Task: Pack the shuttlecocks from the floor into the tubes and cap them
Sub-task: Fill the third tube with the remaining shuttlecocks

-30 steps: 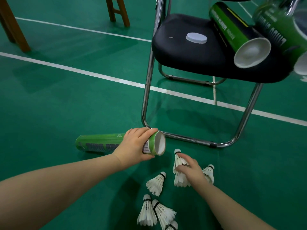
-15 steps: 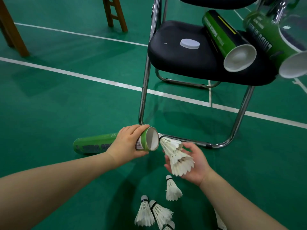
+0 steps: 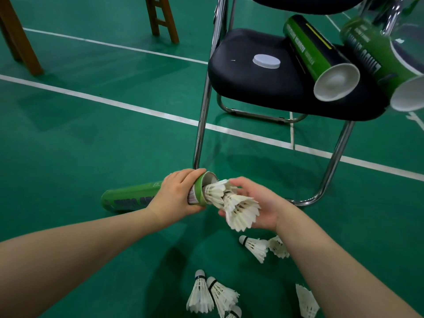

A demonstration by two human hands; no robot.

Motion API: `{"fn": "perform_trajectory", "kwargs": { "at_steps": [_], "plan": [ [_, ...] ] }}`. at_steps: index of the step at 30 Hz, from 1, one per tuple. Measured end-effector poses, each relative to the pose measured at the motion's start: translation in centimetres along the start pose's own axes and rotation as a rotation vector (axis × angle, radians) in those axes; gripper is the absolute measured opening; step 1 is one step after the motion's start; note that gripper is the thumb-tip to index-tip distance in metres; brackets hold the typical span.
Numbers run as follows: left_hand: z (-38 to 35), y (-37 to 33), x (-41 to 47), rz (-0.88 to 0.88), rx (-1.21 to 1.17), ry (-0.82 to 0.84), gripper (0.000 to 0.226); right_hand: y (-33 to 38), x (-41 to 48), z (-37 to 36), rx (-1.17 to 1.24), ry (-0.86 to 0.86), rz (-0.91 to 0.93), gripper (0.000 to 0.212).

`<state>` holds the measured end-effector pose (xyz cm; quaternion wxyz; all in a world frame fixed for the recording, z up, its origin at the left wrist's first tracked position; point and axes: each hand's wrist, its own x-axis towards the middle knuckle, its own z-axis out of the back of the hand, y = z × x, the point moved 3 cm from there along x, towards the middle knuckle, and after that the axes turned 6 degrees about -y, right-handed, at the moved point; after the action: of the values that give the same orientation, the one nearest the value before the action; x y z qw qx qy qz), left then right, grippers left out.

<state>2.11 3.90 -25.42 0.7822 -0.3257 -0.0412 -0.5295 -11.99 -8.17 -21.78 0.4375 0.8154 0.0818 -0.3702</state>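
Note:
A green shuttlecock tube (image 3: 133, 198) lies tilted just above the floor, its open mouth facing right. My left hand (image 3: 176, 196) grips it near the mouth. My right hand (image 3: 257, 203) holds two nested white shuttlecocks (image 3: 231, 203), and the front one sits partly inside the tube's mouth. Several loose shuttlecocks lie on the green floor below my arms, one (image 3: 254, 246) by my right wrist and a pair (image 3: 211, 294) at the bottom edge. A white cap (image 3: 266, 61) rests on the black chair seat (image 3: 243, 81).
Two more open green tubes, one (image 3: 319, 56) and another (image 3: 385, 60), lie on the chair seat, mouths toward me. The chair's chrome legs (image 3: 202, 125) stand just behind my hands. Wooden furniture legs (image 3: 163, 19) stand at the far left. White court lines cross the floor.
My right hand picked two shuttlecocks off the floor, brought them up to the tube's mouth and pushed the front one partly in. My left hand kept its hold on the tube.

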Motion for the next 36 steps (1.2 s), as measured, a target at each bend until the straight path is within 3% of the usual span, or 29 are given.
{"fn": "perform_trajectory", "kwargs": {
  "at_steps": [8,12,19,21,23,26,28,36],
  "plan": [
    [-0.1,-0.2,-0.9,-0.059,-0.009,0.012,0.077,-0.6,1.6,-2.9,-0.052,-0.051,-0.047,0.04],
    [0.2,-0.1,-0.8,-0.047,-0.028,0.007,0.077,-0.6,1.2,-2.5,0.002,0.015,-0.079,0.027],
    [1.2,0.5,0.0,0.001,-0.031,-0.035,0.08,0.6,-0.9,0.5,-0.039,-0.001,0.039,0.03],
    [1.3,0.7,0.1,0.018,-0.032,-0.039,0.081,1.2,-1.1,0.6,-0.18,-0.032,0.19,0.03],
    [1.3,0.7,0.3,0.017,-0.031,-0.048,0.08,1.9,-1.8,-0.2,-0.554,-0.062,0.359,0.035],
    [1.1,0.6,0.4,0.017,-0.031,-0.043,0.08,2.1,-2.5,-2.5,-1.216,-0.044,0.474,0.066],
    [0.9,0.6,0.3,0.019,-0.037,-0.028,0.079,1.4,-2.2,-3.9,-1.439,-0.028,0.473,0.08],
    [0.3,-0.6,-1.4,-0.169,-0.035,-0.005,0.077,-1.5,1.1,-5.6,-1.445,0.1,0.263,0.055]
  ]
}}
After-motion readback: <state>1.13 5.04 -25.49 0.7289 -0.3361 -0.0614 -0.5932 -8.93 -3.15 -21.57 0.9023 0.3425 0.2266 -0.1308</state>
